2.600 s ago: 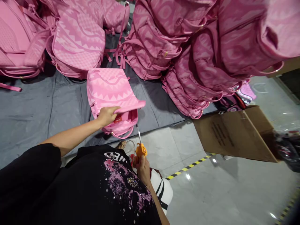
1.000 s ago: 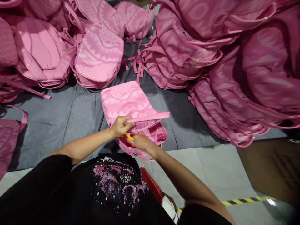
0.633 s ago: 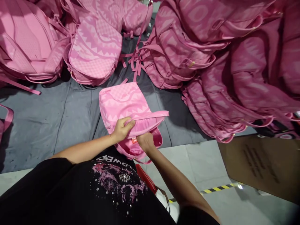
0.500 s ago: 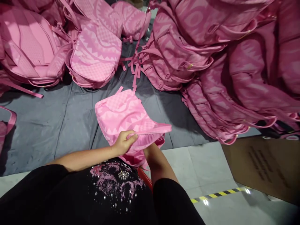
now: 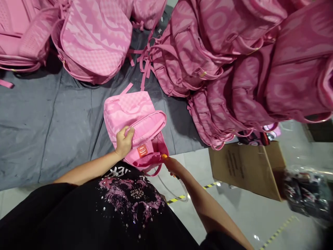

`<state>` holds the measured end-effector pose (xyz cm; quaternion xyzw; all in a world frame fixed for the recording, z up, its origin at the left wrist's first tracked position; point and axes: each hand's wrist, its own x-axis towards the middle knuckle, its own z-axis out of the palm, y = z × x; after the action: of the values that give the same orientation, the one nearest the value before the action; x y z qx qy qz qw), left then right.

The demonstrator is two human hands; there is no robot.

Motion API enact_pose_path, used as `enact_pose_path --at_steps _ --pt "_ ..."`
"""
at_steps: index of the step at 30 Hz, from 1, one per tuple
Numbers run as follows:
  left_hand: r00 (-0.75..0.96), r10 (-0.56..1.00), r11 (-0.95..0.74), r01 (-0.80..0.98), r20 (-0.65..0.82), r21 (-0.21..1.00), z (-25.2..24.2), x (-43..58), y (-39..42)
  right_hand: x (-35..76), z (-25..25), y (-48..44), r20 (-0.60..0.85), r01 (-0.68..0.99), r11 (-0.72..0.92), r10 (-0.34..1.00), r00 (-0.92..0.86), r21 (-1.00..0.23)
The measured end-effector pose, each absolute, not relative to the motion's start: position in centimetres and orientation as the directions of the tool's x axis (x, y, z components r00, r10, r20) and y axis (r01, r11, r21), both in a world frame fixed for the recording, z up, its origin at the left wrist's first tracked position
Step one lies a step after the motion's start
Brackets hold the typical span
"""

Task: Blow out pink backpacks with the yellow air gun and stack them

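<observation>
A small pink patterned backpack (image 5: 127, 107) lies on the grey cloth against my body, its top unzipped. My left hand (image 5: 124, 141) grips the edge of its flap, thumb on top, and holds it folded back. Inside, the pink lining and an orange-red label (image 5: 142, 150) show. At the right side of the opening my right hand (image 5: 173, 166) is closed around an orange air gun (image 5: 164, 156), mostly hidden by the fingers. A clear hose (image 5: 185, 194) loops down below that hand.
Pink backpacks (image 5: 96, 41) stand along the back of the grey cloth (image 5: 75, 114). More are stacked in a tall pile (image 5: 221, 69) on the right. Beyond the table edge are a cardboard box (image 5: 241, 170), plastic-wrapped goods (image 5: 308, 194) and yellow-black floor tape (image 5: 177, 199).
My right hand has come out from behind the flap to the right side of the opening, with the orange air gun now visible. The flap is folded back further; the view has shifted right.
</observation>
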<state>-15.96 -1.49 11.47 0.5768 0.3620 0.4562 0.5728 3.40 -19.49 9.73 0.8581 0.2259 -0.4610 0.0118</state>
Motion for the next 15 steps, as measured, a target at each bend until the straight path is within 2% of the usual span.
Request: enact_pose_path --at_steps 1,3,5,7,9,11,15 --pt "0.326 0.938 -0.084 -0.112 0.117 0.990 11.3 -15.9 -1.4 3.0 9.5 -21.0 -0.857 0.333 -0.927 0.309 0.411 -0.175" --pt "0.336 0.933 -0.090 -0.120 0.126 0.989 11.1 -15.9 -1.3 2.1 8.6 -23.3 -0.954 0.136 -0.967 0.239 0.180 -0.217" --pt "0.364 0.922 -0.092 -0.117 0.129 0.989 11.1 -15.7 -1.2 1.5 7.5 -24.3 -0.951 -0.166 -0.938 0.309 -0.007 -0.304" --pt "0.409 0.903 -0.087 -0.115 0.127 0.990 11.1 -15.6 -1.1 1.4 6.5 -24.1 -0.906 -0.452 -0.798 0.419 0.058 -0.398" --pt "0.448 0.885 -0.083 -0.121 0.129 0.989 11.1 -15.4 -1.1 1.2 5.7 -22.6 -0.881 -0.643 -0.624 0.434 0.188 -0.445" --pt "0.471 0.871 -0.086 -0.130 0.138 0.988 11.1 -15.1 -1.2 0.7 4.9 -20.2 -0.856 -0.748 -0.466 0.444 0.265 -0.473" --pt "0.497 0.849 -0.134 -0.123 0.178 0.983 10.9 -14.6 -1.2 -1.1 2.5 -15.4 -0.774 -0.819 -0.235 0.533 0.341 -0.523"
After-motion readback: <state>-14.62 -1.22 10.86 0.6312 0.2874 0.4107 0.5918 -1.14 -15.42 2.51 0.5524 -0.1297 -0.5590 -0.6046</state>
